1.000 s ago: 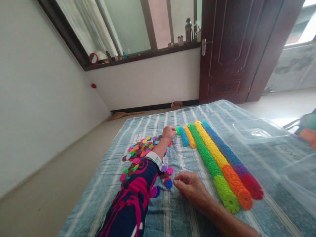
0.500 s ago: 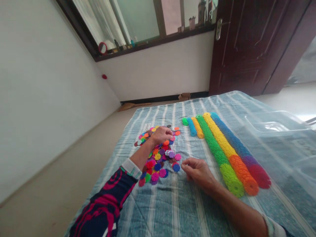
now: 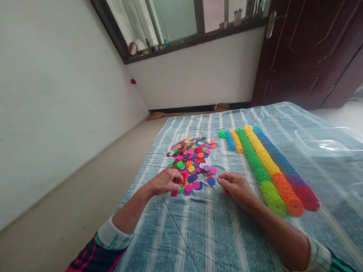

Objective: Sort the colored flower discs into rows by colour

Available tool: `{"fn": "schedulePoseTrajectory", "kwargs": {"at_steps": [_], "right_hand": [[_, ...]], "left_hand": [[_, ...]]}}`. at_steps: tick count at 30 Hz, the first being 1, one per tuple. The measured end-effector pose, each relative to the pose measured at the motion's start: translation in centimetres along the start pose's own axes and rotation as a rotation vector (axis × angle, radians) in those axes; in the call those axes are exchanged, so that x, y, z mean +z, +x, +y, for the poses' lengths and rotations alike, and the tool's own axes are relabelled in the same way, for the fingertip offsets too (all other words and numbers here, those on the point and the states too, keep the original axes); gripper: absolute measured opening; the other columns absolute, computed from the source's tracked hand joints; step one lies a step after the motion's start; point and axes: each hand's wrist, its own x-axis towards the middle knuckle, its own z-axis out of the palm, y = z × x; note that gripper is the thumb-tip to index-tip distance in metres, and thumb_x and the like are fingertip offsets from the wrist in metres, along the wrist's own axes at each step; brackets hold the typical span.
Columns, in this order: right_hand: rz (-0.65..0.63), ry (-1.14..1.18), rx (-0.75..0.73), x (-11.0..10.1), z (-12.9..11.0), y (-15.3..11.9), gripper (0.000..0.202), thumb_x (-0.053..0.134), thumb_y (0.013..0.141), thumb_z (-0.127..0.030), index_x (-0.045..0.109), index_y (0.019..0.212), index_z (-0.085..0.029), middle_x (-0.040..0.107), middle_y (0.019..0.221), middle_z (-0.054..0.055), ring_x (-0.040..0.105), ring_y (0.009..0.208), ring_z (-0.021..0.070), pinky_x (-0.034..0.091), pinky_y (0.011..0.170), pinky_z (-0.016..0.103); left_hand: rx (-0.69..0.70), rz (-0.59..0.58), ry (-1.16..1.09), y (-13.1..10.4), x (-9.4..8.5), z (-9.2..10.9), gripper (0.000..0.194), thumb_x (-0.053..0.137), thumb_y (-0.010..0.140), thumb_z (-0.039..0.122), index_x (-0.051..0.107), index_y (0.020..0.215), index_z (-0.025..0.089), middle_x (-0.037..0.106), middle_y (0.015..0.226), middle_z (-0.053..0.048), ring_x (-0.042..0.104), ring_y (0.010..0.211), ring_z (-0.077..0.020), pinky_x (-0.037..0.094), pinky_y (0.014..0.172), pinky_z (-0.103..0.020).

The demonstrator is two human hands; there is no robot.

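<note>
Head view. The loose discs (image 3: 191, 169) lie heaped on the striped cloth (image 3: 198, 230). Left hand (image 3: 167, 181) at heap's near edge, thumb and forefinger slightly apart; right hand (image 3: 236, 187) has fingertips together beside a blue disc (image 3: 211, 181). Judgement: pinch one disc by its rim, neighbours undisturbed. Versus 0.5 s ago: left hand nearer the body; right hand little changed.

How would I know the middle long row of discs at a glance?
On the striped sheet, three long rows of discs lie right of the right hand. The middle row lies between a green row and a blue, purple and red row; of the three, only it turns from yellow to orange towards the person.
</note>
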Motion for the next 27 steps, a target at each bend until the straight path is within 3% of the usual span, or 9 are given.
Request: {"fn": "schedulePoseTrajectory", "kwargs": {"at_steps": [5, 15, 23, 27], "right_hand": [[0.001, -0.001, -0.010, 0.0, 0.0, 0.0, 0.023, 0.058, 0.073, -0.038, 0.063, 0.070, -0.015, 0.048, 0.041, -0.005, 0.042, 0.039, 0.0091, 0.031, 0.042, 0.021], [-0.001, 0.002, -0.025, 0.0, 0.1, 0.0, 0.023, 0.057, 0.074, -0.039, 0.062, 0.068, -0.017, 0.048, 0.041, -0.005, 0.042, 0.039, 0.0088, 0.030, 0.042, 0.021], [-0.003, 0.024, -0.036, 0.2, 0.5, 0.6, 0.021, 0.057, 0.074, -0.036, 0.063, 0.069, -0.016, 0.048, 0.041, -0.006, 0.042, 0.038, 0.0078, 0.030, 0.041, 0.020], [-0.004, 0.029, -0.051, 0.3, 0.7, 0.8, 0.020, 0.058, 0.074, -0.035, 0.064, 0.070, -0.016, 0.049, 0.042, -0.006, 0.043, 0.038, 0.0080, 0.031, 0.041, 0.020]], "left_hand": [[0.001, -0.011, 0.127, -0.3, 0.8, -0.4, 0.016, 0.057, 0.060, 0.018, 0.066, 0.073, 0.016, 0.058, 0.076, 0.000, 0.049, 0.070, -0.0127, 0.034, 0.061, -0.022], [0.000, 0.057, 0.107, 0.1, 0.9, -0.4, 0.010, 0.057, 0.059, 0.018, 0.063, 0.067, 0.017, 0.054, 0.077, 0.000, 0.048, 0.072, -0.0137, 0.035, 0.063, -0.023], [-0.032, -0.045, -0.065, 0.2, -0.7, 0.2, 0.007, 0.057, 0.056, 0.017, 0.062, 0.062, 0.016, 0.053, 0.074, 0.000, 0.049, 0.070, -0.0123, 0.037, 0.062, -0.021], [-0.053, -0.013, -0.186, 0.9, -1.5, 0.2, 0.006, 0.061, 0.055, 0.020, 0.060, 0.057, 0.015, 0.051, 0.066, 0.002, 0.046, 0.062, -0.0099, 0.035, 0.058, -0.021]]}}
